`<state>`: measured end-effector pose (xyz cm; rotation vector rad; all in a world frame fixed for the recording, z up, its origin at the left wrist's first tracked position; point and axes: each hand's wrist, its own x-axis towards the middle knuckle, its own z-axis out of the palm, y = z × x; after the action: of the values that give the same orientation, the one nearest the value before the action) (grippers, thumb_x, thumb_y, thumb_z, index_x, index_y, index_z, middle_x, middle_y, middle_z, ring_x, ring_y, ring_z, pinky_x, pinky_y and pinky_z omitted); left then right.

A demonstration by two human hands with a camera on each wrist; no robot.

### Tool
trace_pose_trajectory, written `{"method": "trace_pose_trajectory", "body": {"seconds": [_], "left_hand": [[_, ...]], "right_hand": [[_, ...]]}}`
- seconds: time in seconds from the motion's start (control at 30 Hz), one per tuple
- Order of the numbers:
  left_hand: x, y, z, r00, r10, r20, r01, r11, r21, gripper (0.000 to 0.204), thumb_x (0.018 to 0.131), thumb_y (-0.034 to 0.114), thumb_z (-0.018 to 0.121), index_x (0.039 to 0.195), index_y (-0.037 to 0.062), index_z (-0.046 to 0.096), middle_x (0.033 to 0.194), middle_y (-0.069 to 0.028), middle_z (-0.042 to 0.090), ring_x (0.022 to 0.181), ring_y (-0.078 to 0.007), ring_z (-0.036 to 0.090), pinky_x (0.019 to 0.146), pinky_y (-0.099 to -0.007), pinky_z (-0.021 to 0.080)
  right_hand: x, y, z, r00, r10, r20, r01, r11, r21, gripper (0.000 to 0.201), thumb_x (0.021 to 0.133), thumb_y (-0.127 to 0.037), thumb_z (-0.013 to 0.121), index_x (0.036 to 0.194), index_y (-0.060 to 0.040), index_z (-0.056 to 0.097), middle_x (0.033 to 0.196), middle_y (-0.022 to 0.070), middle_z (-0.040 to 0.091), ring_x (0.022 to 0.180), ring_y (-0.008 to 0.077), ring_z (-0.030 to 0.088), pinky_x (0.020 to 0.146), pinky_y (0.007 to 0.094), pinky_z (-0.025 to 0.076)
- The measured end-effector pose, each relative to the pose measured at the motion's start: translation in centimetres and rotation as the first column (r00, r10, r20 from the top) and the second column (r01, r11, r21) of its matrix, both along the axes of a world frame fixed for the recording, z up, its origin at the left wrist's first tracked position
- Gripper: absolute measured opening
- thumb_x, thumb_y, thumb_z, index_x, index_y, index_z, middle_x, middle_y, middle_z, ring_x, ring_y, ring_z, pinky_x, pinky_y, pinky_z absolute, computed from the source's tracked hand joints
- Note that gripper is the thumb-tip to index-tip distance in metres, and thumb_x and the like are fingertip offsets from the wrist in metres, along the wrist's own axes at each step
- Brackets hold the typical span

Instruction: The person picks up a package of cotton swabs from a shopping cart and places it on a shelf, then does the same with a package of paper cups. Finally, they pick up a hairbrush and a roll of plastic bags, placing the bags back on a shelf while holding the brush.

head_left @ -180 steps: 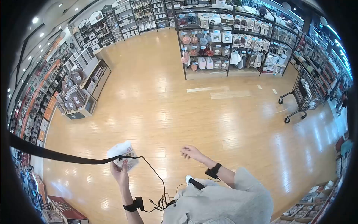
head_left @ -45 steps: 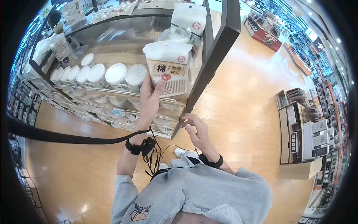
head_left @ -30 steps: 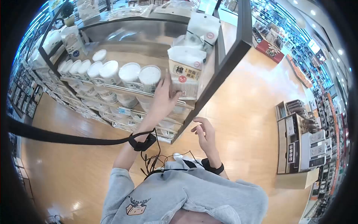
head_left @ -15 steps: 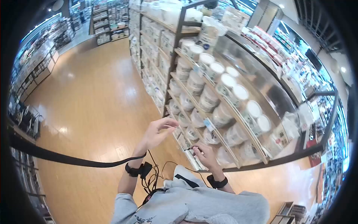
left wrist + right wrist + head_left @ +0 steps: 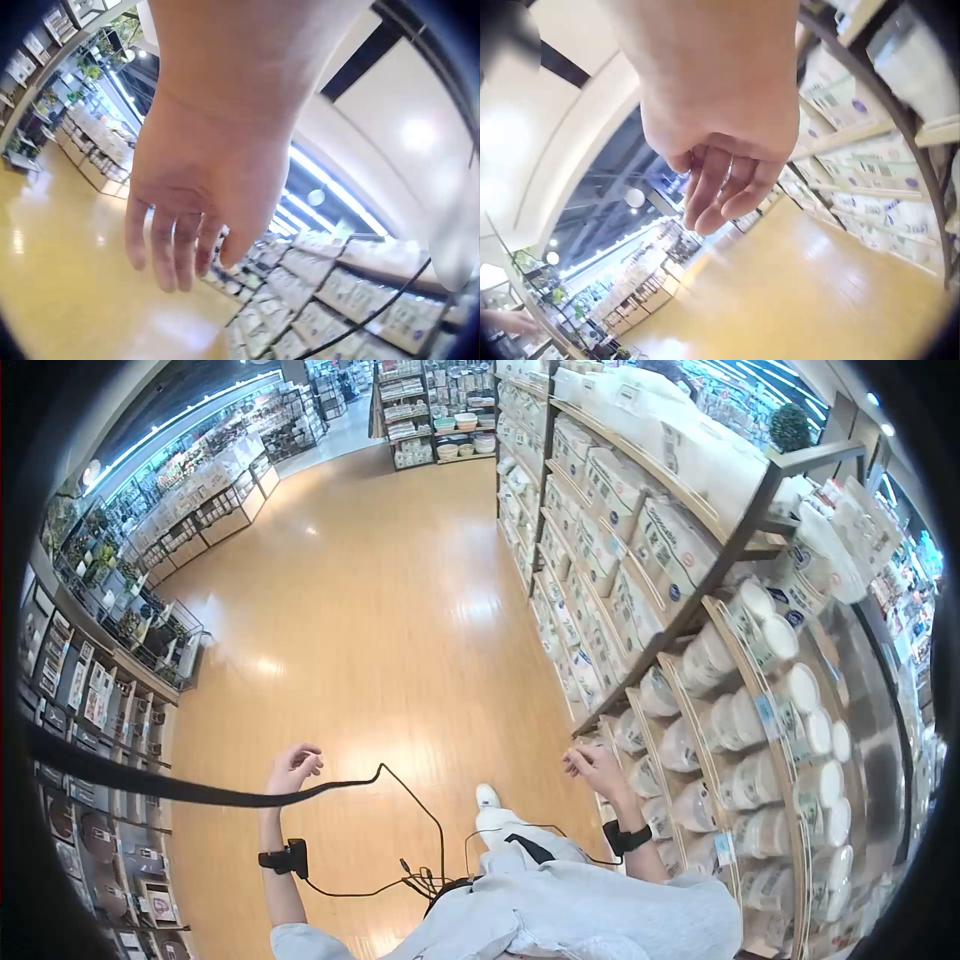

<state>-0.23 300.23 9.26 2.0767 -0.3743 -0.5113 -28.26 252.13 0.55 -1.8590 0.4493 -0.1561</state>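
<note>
The left hand (image 5: 293, 768) hangs over the wooden floor with nothing in it; in the left wrist view the fingers of that hand (image 5: 210, 187) hang loosely and slightly apart. Beside the shelving, the right hand (image 5: 597, 770) is empty too. Loosely bent fingers show on the right hand (image 5: 724, 161) in the right wrist view. White round tubs (image 5: 752, 780) stand in rows on the shelf unit to the right of that hand. Whether the right hand touches the shelf edge is not shown; a small gap seems to lie between them.
Wooden floor (image 5: 380, 610) stretches ahead as an aisle. Packaged goods (image 5: 610, 485) fill the tall shelving on the right. Along the left stand display racks (image 5: 110, 730). A black strap (image 5: 180, 790) and thin cables (image 5: 430, 880) hang before the body.
The white package of cotton swabs, earlier held in the left hand, was left on the shelf. The view has turned left toward the aisle, and the hands have moved apart.
</note>
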Motion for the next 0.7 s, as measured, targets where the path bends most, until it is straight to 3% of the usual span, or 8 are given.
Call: {"method": "trace_pose_trajectory", "body": {"seconds": [0.13, 0.2, 0.23, 0.3, 0.33, 0.4, 0.53, 0.7], "left_hand": [[9.4, 8.2, -10.3, 0.87, -0.015, 0.493, -0.252, 0.846, 0.47, 0.016, 0.084, 0.013, 0.056, 0.091, 0.0, 0.06, 0.075, -0.0151, 0.064, 0.066, -0.028, 0.061, 0.061, -0.0353, 0.048], [7.8, 12.4, -15.7, 0.949, 0.144, 0.28, -0.297, 0.701, 0.649, 0.023, 0.083, 0.02, 0.052, 0.082, -0.0006, 0.063, 0.074, -0.0226, 0.062, 0.07, -0.0383, 0.061, 0.063, -0.0423, 0.049], [7.1, 18.2, -24.4, 0.913, 0.178, 0.367, -0.391, 0.636, 0.665, 0.021, 0.081, 0.019, 0.054, 0.076, 0.0022, 0.066, 0.066, -0.0201, 0.062, 0.062, -0.0317, 0.063, 0.058, -0.039, 0.05], [1.7, 21.9, -30.2, 0.996, 0.053, 0.077, -0.093, 0.44, 0.893, 0.026, 0.072, 0.02, 0.056, 0.052, 0.0036, 0.061, 0.056, -0.0173, 0.06, 0.057, -0.0291, 0.063, 0.053, -0.0395, 0.049], [-1.4, 21.9, -30.9, 0.975, 0.1, -0.2, 0.14, 0.422, 0.896, 0.024, 0.072, 0.024, 0.053, 0.066, 0.0038, 0.063, 0.068, -0.0175, 0.065, 0.063, -0.0258, 0.062, 0.053, -0.042, 0.046], [-0.8, 19.8, -32.1, 0.365, 0.438, -0.822, 0.105, 0.857, 0.504, 0.048, 0.08, 0.044, 0.043, 0.109, 0.0075, 0.056, 0.106, -0.0195, 0.061, 0.094, -0.0273, 0.059, 0.059, -0.0423, 0.045], [9.7, 16.5, -36.6, 0.287, 0.398, -0.871, -0.027, 0.912, 0.408, 0.044, 0.081, 0.039, 0.043, 0.106, 0.0059, 0.056, 0.104, -0.0205, 0.061, 0.091, -0.0302, 0.059, 0.06, -0.043, 0.046], [22.1, 15.8, -38.2, 0.161, 0.328, -0.931, -0.207, 0.934, 0.293, 0.036, 0.084, 0.032, 0.042, 0.101, 0.0033, 0.056, 0.101, -0.0221, 0.061, 0.087, -0.0351, 0.06, 0.063, -0.0443, 0.048]], "right_hand": [[14.5, -4.5, -8.8, 0.988, -0.151, -0.021, 0.151, 0.949, 0.278, 0.03, 0.093, -0.021, 0.049, 0.082, 0.0017, 0.065, 0.066, 0.0084, 0.065, 0.057, 0.0128, 0.062, 0.055, 0.027, 0.05], [18.3, -5.0, -10.5, 0.987, 0.015, -0.158, -0.005, 0.998, 0.063, 0.032, 0.094, -0.024, 0.048, 0.084, 0.0012, 0.064, 0.067, 0.0076, 0.065, 0.058, 0.0135, 0.063, 0.055, 0.0267, 0.05], [21.2, -5.4, -11.3, 0.945, 0.13, -0.299, -0.175, 0.976, -0.13, 0.034, 0.094, -0.027, 0.046, 0.085, 0.0006, 0.064, 0.068, 0.0069, 0.065, 0.059, 0.0142, 0.063, 0.056, 0.0264, 0.05], [25.5, -6.2, -14.8, 0.899, 0.229, -0.373, -0.242, 0.97, 0.011, 0.032, 0.093, -0.026, 0.047, 0.086, -0.0002, 0.065, 0.069, 0.0076, 0.066, 0.059, 0.0156, 0.065, 0.055, 0.0277, 0.052], [27.4, -6.7, -18.3, 0.877, 0.273, -0.395, -0.284, 0.958, 0.031, 0.031, 0.092, -0.025, 0.047, 0.087, -0.0005, 0.065, 0.07, 0.0079, 0.066, 0.059, 0.0161, 0.065, 0.055, 0.0282, 0.052], [30.4, -7.8, -21.9, 0.828, 0.326, -0.456, -0.343, 0.938, 0.047, 0.032, 0.09, -0.025, 0.047, 0.083, -0.0009, 0.066, 0.069, 0.0082, 0.067, 0.058, 0.0163, 0.064, 0.055, 0.0294, 0.052], [37.8, -10.8, -25.1, 0.767, 0.305, -0.564, -0.372, 0.928, -0.004, 0.031, 0.087, -0.024, 0.047, 0.079, -0.001, 0.066, 0.068, 0.0079, 0.066, 0.056, 0.0163, 0.063, 0.052, 0.0307, 0.052], [48.1, -13.6, -24.5, 0.283, 0.368, -0.886, -0.586, 0.797, 0.144, 0.026, 0.088, -0.025, 0.05, 0.085, -0.0047, 0.065, 0.071, 0.0072, 0.066, 0.058, 0.0153, 0.062, 0.051, 0.0281, 0.049]]}}
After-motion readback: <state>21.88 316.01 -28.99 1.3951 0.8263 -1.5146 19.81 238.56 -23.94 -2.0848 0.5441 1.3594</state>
